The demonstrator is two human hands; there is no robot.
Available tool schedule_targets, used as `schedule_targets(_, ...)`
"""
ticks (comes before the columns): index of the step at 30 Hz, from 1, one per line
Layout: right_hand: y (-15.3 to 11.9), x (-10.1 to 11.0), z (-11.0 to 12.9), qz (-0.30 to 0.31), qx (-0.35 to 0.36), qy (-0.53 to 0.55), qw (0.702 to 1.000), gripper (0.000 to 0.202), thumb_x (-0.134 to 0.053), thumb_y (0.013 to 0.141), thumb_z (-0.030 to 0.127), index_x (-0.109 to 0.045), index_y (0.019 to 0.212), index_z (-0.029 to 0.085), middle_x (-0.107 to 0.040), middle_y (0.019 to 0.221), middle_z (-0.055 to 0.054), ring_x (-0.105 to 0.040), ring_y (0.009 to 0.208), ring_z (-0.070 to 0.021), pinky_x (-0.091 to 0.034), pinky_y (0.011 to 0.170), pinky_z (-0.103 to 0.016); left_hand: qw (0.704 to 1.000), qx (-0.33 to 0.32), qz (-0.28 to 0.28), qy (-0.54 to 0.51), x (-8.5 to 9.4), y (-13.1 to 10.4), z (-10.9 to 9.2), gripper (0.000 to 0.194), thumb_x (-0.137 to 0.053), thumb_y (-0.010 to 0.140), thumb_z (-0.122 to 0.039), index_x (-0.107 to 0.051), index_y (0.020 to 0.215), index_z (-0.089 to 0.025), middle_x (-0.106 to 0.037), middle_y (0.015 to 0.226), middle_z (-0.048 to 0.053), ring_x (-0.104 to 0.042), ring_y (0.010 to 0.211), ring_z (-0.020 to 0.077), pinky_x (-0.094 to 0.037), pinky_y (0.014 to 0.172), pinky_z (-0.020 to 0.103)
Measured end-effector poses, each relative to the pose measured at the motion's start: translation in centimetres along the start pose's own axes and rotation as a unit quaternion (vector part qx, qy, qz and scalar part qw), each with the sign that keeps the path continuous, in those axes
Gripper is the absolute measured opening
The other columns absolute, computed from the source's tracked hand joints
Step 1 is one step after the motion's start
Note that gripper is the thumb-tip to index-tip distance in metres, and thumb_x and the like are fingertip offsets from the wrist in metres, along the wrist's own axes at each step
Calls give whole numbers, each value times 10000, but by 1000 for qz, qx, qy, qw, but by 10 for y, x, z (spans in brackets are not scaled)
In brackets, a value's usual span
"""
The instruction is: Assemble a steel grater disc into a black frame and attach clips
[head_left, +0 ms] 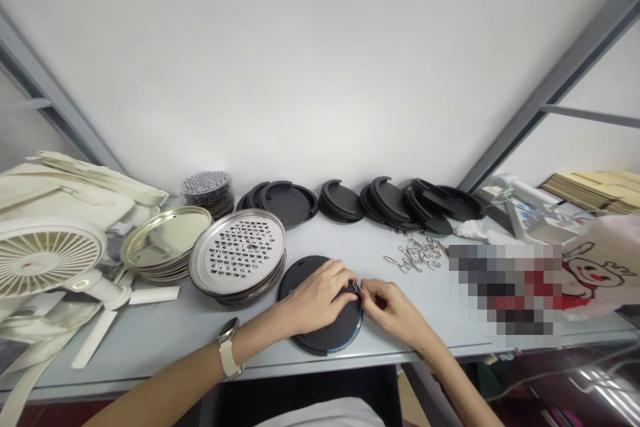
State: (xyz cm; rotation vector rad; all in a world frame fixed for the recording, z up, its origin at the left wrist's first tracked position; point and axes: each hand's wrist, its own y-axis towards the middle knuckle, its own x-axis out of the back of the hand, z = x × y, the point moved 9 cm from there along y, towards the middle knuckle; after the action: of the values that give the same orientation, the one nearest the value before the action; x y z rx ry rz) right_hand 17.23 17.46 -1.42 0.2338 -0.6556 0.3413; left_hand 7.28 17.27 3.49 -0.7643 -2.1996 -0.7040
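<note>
A flat black round case [313, 340] with a strip of blue at its right edge lies on the table before me. Across its top rests my left hand [323, 297], fingers bent, thumb and fingertips holding it by the right edge. There, a small metal clasp [356, 286] shows between the two hands. My right hand [390, 307] is closed in a pinch on that clasp, its fingertips partly hiding it. More metal clasps [420, 253] lie in a loose heap behind the right hand.
Left of the case stand stacked perforated metal discs [240, 253] and plain gold-coloured discs [167, 240]. A white fan [45, 257] is farther left. Black round covers [290, 203] line the wall. To the right are a printed bag [600, 273] and stacked tan sheets [600, 190].
</note>
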Motion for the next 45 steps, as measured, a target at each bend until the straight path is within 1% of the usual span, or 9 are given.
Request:
schedule_targets(5,1,-1,-3,11,-13,-1,1000,245,-387,875,234,-364,634,196,-303,575,67,-309,536,-96,-252,506,-217,1000,-1,11,22,-2,-1,-2,191,-516,902,-152,-537,1087,-191,-529,1013,54,-498,997,211,-436,873,328)
schedule_targets(13,1,1,-1,0,-10,-13,1000,240,-404,859,207,-354,624,197,-321,575,63,-321,544,-102,-253,513,-221,1000,3,13,20,-1,-2,-2,202,-523,906,-169,-538,1104,-207,-529,1013,53,-502,988,213,-434,866,336)
schedule_targets(19,1,0,-1,7,-14,-21,1000,259,-390,876,225,-335,624,202,-310,571,64,-322,543,-106,-251,513,-226,1000,25,-10,-7,2,-2,5,171,-595,861,-181,-552,1025,-205,-540,947,32,-518,939,200,-435,838,315)
schedule_targets(24,1,1,2,4,-10,-24,1000,327,-381,919,287,-313,610,204,-310,562,62,-333,541,-111,-256,517,-234,999,36,-16,-30,4,-2,7,175,-630,829,-188,-562,990,-201,-542,928,22,-527,910,186,-437,825,298)
schedule_targets(29,2,0,4,10,-9,-16,1000,355,-350,960,348,-383,641,195,-401,589,45,-383,564,-123,-292,540,-235,998,41,-14,-37,3,-2,8,232,-632,828,-187,-575,1052,-210,-549,947,22,-530,939,185,-438,855,293)
schedule_targets(36,1,0,1,10,-11,-21,1000,333,-366,950,305,-387,637,195,-406,594,42,-404,575,-128,-315,553,-239,998,45,-14,-35,4,-3,6,239,-592,842,-180,-582,1077,-220,-537,995,40,-526,987,203,-445,888,320)
schedule_targets(39,1,0,2,9,-9,-23,1000,337,-360,951,305,-356,631,199,-392,588,45,-395,569,-127,-311,552,-240,998,45,-13,-51,6,-2,4,233,-570,857,-179,-573,1085,-228,-526,1054,44,-527,1012,198,-440,920,326)
schedule_targets(42,1,0,2,6,-11,-32,999,348,-348,953,314,-297,626,205,-364,581,49,-374,560,-124,-297,551,-240,997,34,-21,-68,9,-1,2,326,-594,828,-128,-520,1130,-224,-526,1128,47,-505,1076,195,-413,969,324)
schedule_targets(45,1,-1,0,11,-15,-35,999,347,-343,953,312,-285,628,207,-350,583,50,-366,560,-123,-291,550,-241,997,37,-16,-68,8,0,3,318,-609,812,-111,-500,1092,-215,-564,1088,42,-500,1072,202,-416,945,332)
